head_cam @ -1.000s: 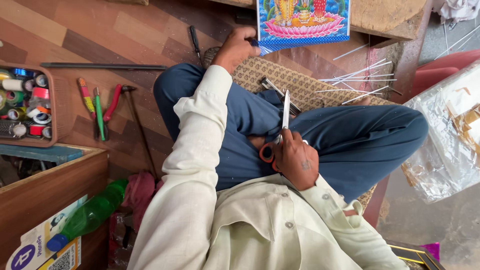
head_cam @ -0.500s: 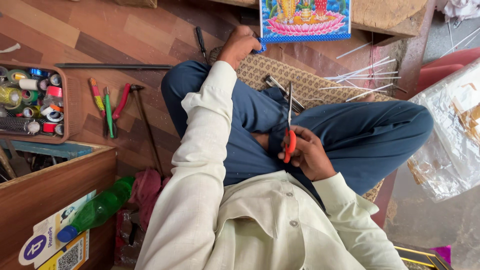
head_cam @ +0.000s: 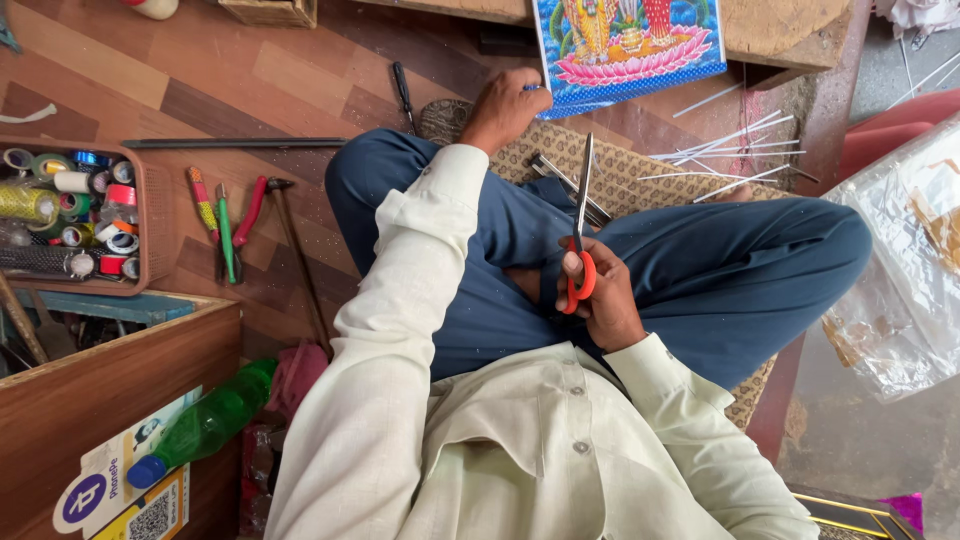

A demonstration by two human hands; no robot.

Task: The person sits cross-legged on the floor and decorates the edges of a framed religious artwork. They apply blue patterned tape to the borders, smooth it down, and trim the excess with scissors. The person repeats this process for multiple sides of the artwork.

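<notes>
- Over the lap, near the middle: orange-handled scissors [head_cam: 581, 225], blades together and pointing far, toward the colourful print [head_cam: 630, 45].
- Held in the right hand [head_cam: 603, 300], fingers curled through and around the orange loops, resting on the blue trouser leg.
- Farther off, left hand [head_cam: 505, 105] stretched out, fingers bent and pressed together on the near left corner of the print, pinning it against the woven mat [head_cam: 650, 170].
- Seemingly a pause between gripping the tool and using it: scissors and print well apart, nothing between the blades.
- Any cut would call for opening the loops and carrying the blades far, up to the pinned edge.
- Just left of the blades, dark metal rods [head_cam: 560, 180]; to the right, thin white sticks [head_cam: 730, 150] scattered on the mat.
- Far left on the floor, pliers and screwdrivers [head_cam: 228, 225], then a tray of tape rolls [head_cam: 150, 215]; near left, a green bottle [head_cam: 205, 425]; at the right edge, a clear plastic bag [head_cam: 900, 270].
</notes>
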